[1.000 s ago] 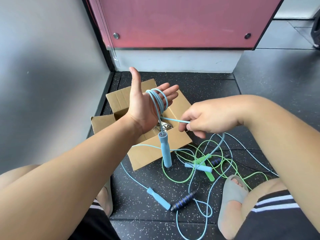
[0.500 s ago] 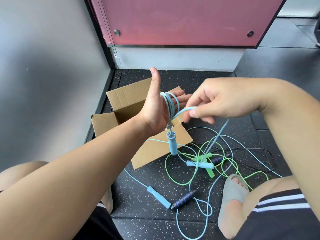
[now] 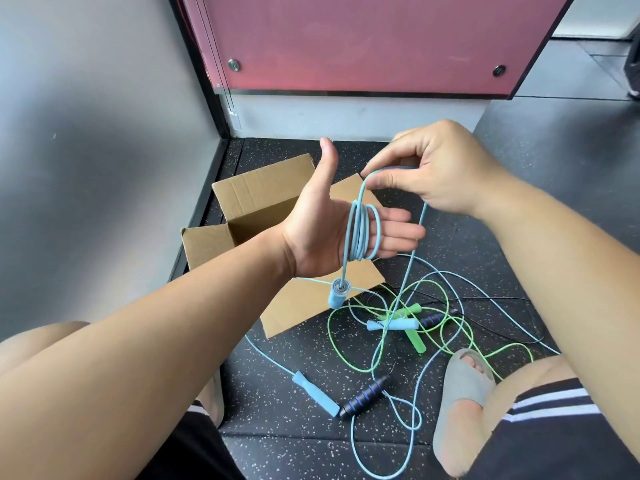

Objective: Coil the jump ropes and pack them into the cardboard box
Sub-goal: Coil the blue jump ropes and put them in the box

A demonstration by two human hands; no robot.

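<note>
Blue rope [image 3: 362,233]: hold left hand [image 3: 322,230] spread flat inside the loops, lay each new turn snugly from the pinching right hand [image 3: 429,171], feeding slack without snags.

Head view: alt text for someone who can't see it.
The right hand pinches a light blue jump rope looped around the fingers of the open left hand, one handle dangling. An open cardboard box sits behind; blue, green and black ropes lie tangled on the floor.
</note>
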